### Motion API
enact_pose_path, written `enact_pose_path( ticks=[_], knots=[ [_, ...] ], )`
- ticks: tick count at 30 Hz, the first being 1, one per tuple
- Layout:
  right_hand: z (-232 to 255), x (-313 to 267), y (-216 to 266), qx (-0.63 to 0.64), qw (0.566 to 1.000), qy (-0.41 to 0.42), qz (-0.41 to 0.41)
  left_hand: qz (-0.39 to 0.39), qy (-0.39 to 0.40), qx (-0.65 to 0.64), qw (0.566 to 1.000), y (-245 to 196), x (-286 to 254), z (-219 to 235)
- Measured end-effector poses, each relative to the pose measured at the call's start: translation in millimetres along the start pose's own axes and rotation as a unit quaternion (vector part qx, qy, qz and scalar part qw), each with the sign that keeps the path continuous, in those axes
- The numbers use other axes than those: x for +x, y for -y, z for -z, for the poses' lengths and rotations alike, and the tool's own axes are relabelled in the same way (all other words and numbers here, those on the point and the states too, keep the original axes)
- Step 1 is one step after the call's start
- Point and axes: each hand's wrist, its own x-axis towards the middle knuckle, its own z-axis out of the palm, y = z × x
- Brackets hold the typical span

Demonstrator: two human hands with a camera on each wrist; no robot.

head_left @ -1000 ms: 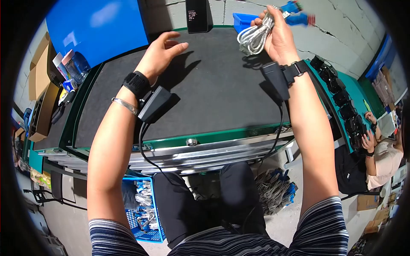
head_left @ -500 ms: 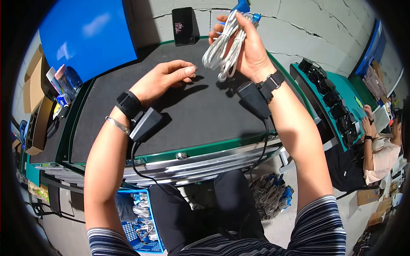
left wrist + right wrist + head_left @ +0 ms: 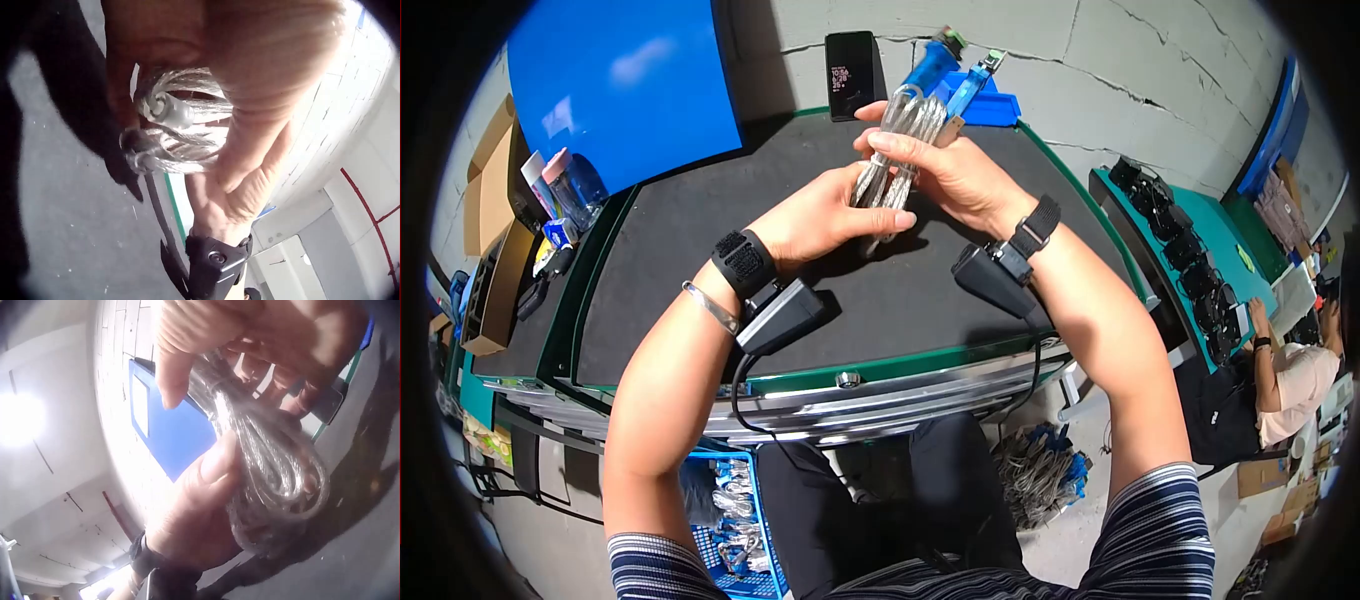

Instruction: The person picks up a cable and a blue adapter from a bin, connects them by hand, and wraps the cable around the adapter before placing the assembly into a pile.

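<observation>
Two coiled bundles of silvery, clear-jacketed cable (image 3: pixel 915 122) are held side by side above the dark mat (image 3: pixel 700 270). Blue connector ends (image 3: pixel 930 68) stick up past the fingers, toward the wall. My right hand (image 3: pixel 972 182) grips the upper part of the coils, thumb across the front. Lower down, my left hand (image 3: pixel 820 215) holds the coils' looped ends, its thumb lying over them. In the left wrist view, the cable loops (image 3: pixel 194 150) show between thumb and fingers. The right wrist view shows the coils (image 3: pixel 269 450) spanning both hands.
A phone (image 3: pixel 853 75) leans on the wall near a small blue bin (image 3: pixel 990 110). Below the bench are a blue basket (image 3: pixel 765 510) of cables and a cable pile (image 3: pixel 1035 480). Black devices (image 3: pixel 1185 240) line the right table, where another person (image 3: pixel 1295 390) sits.
My right hand has brought the cable bundles left and down from the far right. My left hand, free before, has moved right and now holds their lower ends.
</observation>
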Motion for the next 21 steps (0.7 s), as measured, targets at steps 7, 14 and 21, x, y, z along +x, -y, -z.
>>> enact_pose_path(
  ticks=[7, 14, 21],
  knots=[
    [0.0, -1.5, 0.3, 0.042, 0.998, -0.006, 0.046, -0.041, 0.004, 0.018, 0.999, 8.6, 3.3, 3.9],
    [14.5, -26.0, 27.9, 0.083, 0.977, -0.103, 0.166, 0.004, -0.009, 0.002, 1.0, 19.8, 0.0, 21.1],
    [5.7, -256.8, 76.9, 0.109, 0.975, -0.191, -0.018, -0.08, -0.043, 0.04, 0.995, 69.0, 13.4, 23.2]
  ],
)
